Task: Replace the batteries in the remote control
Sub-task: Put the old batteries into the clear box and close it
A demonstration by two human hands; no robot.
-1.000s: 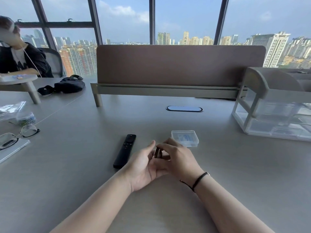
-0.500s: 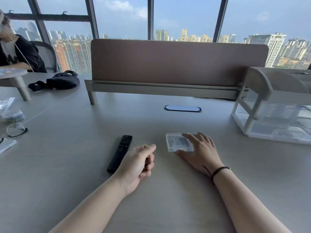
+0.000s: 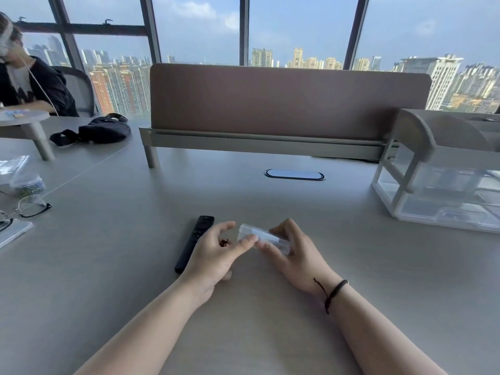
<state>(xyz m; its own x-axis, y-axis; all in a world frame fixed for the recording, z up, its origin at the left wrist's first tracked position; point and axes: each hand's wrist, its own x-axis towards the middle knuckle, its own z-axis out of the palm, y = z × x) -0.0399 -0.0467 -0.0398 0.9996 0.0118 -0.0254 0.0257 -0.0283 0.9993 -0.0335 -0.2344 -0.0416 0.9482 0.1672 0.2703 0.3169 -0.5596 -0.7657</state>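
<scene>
A slim black remote control (image 3: 195,244) lies on the grey table, partly hidden by my left hand (image 3: 213,255). My left hand curls around small dark batteries (image 3: 224,242), of which only the tips show, and its thumb touches the end of a clear plastic battery case (image 3: 263,238). My right hand (image 3: 295,253) holds that case lifted off the table and tilted, with fingers wrapped around it. Pale contents show dimly inside the case.
A brown desk divider (image 3: 286,104) stands across the back, with an oval cable port (image 3: 294,174) before it. A clear drawer organiser (image 3: 443,185) sits at right. Glasses (image 3: 24,208), a plastic bag (image 3: 19,174) and a black pouch (image 3: 100,129) lie at left. A person (image 3: 24,79) sits far left.
My right hand left the left hand, reached onto the clear case on the table, then lifted it toward my left hand. The left hand kept the batteries and now touches the case.
</scene>
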